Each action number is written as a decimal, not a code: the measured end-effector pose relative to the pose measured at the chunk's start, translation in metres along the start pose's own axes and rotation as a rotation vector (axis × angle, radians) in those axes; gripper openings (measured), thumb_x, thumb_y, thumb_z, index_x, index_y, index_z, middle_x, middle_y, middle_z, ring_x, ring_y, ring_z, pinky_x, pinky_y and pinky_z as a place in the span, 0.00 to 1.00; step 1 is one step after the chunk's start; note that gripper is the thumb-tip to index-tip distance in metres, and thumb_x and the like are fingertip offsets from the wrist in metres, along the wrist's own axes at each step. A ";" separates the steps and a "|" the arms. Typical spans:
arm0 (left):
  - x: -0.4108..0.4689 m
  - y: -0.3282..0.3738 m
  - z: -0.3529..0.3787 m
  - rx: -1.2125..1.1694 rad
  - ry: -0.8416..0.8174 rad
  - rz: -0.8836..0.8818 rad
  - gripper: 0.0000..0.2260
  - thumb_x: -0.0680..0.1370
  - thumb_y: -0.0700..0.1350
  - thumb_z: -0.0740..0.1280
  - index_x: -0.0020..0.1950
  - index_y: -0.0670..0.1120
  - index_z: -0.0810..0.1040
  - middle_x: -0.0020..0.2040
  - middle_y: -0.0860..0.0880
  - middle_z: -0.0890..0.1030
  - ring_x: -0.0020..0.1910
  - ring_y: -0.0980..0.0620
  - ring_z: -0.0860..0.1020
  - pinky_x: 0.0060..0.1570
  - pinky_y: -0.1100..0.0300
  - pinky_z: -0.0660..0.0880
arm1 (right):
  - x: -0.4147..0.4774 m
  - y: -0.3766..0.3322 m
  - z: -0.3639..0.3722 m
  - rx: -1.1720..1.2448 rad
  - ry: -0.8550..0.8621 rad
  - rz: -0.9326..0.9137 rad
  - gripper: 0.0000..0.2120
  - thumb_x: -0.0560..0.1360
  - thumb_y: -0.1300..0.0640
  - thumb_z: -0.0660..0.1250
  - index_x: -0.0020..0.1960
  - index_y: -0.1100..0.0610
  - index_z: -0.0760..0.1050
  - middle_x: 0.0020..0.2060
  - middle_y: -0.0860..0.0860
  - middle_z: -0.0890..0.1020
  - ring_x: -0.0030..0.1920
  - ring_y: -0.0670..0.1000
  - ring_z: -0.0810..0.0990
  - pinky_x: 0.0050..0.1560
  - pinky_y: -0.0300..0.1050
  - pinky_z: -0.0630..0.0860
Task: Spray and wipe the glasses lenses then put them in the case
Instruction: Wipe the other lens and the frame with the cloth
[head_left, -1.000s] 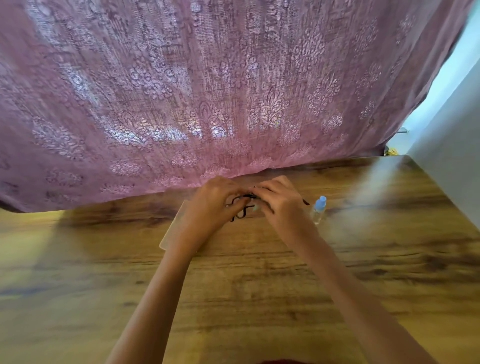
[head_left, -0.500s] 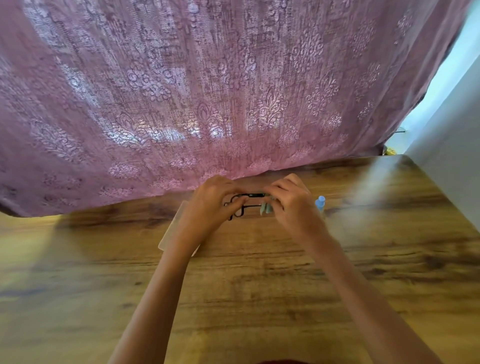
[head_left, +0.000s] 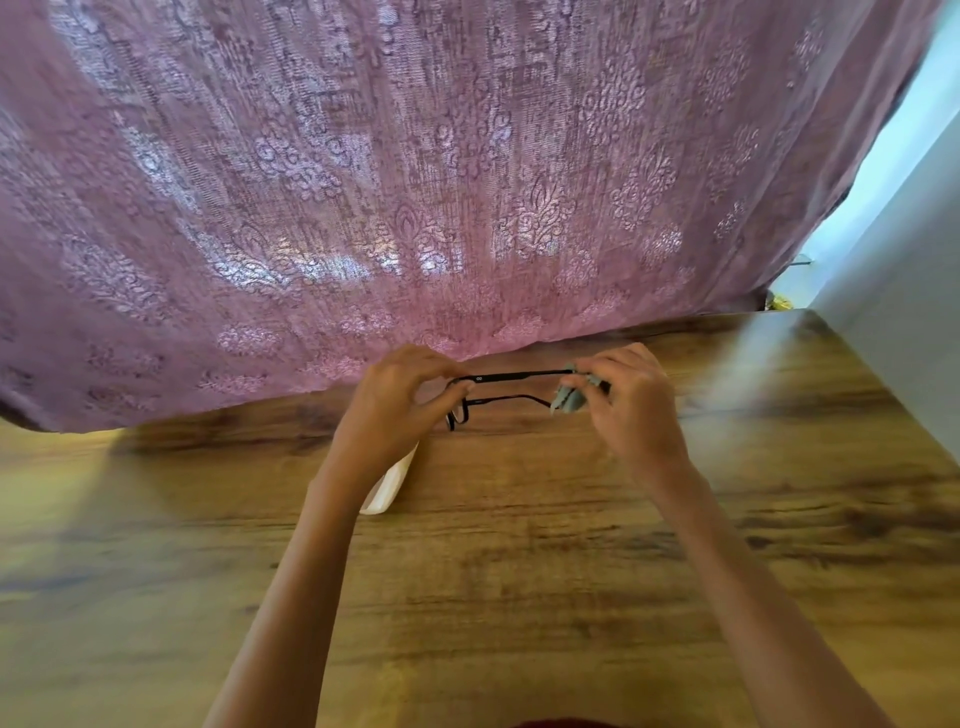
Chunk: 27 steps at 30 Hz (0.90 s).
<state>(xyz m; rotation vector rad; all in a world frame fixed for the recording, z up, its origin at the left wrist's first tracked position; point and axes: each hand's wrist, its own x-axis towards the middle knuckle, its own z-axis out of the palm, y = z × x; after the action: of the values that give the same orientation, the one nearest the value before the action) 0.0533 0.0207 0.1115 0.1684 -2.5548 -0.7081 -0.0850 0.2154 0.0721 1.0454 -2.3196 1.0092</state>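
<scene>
Black-framed glasses (head_left: 511, 387) are held above the wooden table, between both hands. My left hand (head_left: 397, 402) grips the frame's left end, covering that lens. My right hand (head_left: 631, 397) pinches a small grey-green cloth (head_left: 571, 396) around the right end of the glasses. A white case (head_left: 390, 480) lies on the table beneath my left wrist, mostly hidden by the forearm. The spray bottle is out of sight behind my right hand.
A pink patterned curtain (head_left: 441, 208) hangs down to the far edge of the wooden table (head_left: 519, 571). A pale wall (head_left: 904, 312) borders the table on the right.
My hands have moved apart, so more of the black frame shows between them. The spray bottle seen by my right hand is now hidden.
</scene>
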 end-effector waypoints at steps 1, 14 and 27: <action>0.000 0.000 0.000 0.000 0.002 0.002 0.05 0.74 0.43 0.72 0.49 0.45 0.84 0.44 0.50 0.84 0.47 0.51 0.79 0.50 0.53 0.75 | -0.001 0.000 0.000 0.001 0.007 0.009 0.09 0.67 0.65 0.76 0.46 0.66 0.82 0.38 0.56 0.83 0.42 0.54 0.77 0.45 0.40 0.72; 0.004 -0.009 -0.006 -0.048 0.157 -0.193 0.04 0.73 0.45 0.72 0.47 0.48 0.84 0.39 0.59 0.78 0.40 0.68 0.74 0.41 0.80 0.66 | -0.023 0.002 0.008 0.199 -0.072 0.327 0.09 0.70 0.59 0.74 0.50 0.59 0.83 0.43 0.52 0.84 0.45 0.53 0.81 0.47 0.46 0.78; 0.022 0.012 0.019 -0.204 0.149 -0.376 0.04 0.72 0.50 0.72 0.40 0.51 0.83 0.33 0.59 0.79 0.35 0.65 0.76 0.38 0.74 0.70 | -0.015 -0.049 0.026 0.698 -0.146 0.410 0.12 0.67 0.55 0.77 0.49 0.56 0.83 0.39 0.42 0.84 0.40 0.40 0.83 0.41 0.32 0.77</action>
<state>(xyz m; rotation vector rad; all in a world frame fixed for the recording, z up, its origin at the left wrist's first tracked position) 0.0248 0.0346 0.1130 0.6189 -2.3128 -1.0474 -0.0395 0.1803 0.0673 0.8950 -2.3980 2.0657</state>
